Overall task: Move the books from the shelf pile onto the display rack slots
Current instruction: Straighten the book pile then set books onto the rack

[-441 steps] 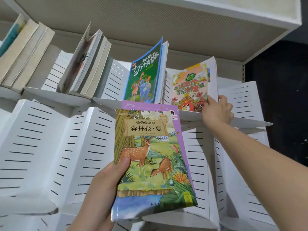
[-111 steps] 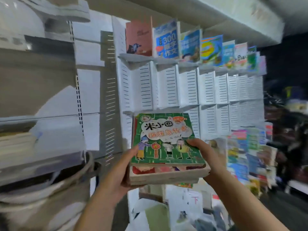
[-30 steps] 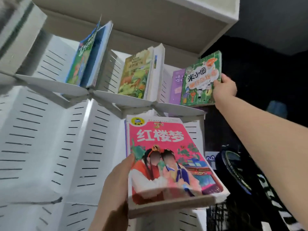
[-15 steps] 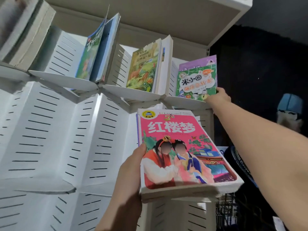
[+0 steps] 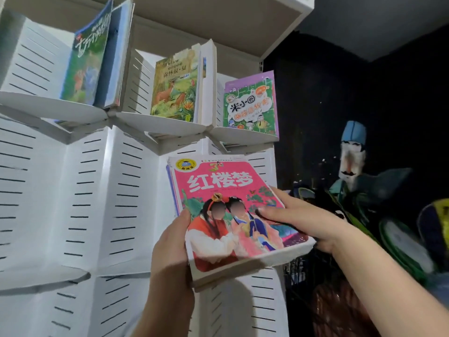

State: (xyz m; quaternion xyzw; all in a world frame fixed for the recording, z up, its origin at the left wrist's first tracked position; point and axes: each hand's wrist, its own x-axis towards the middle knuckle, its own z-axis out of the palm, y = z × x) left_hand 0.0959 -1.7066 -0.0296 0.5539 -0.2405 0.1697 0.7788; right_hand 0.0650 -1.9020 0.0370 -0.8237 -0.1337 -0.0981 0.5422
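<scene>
A small stack of books topped by a pink-covered book (image 5: 218, 190) is held in front of the white display rack (image 5: 85, 190). My left hand (image 5: 170, 254) grips the stack's left edge from below. My right hand (image 5: 298, 220) holds its right edge, fingers lying on the cover. On the top row of slots stand a green book (image 5: 250, 105) at the far right, with a purple book behind it, a deer-cover book (image 5: 175, 88) in the middle, and a blue-green book (image 5: 90, 57) at the left.
The rack's lower slotted panels hold no books here. A white shelf board (image 5: 218, 20) overhangs the top row. To the right is a dark wall with a painted figure (image 5: 352, 152) and a dim pile of objects (image 5: 401, 239).
My right hand let go of the green book, which stands in the far-right top slot, and came down onto the right edge of the held stack. The view shifted slightly right.
</scene>
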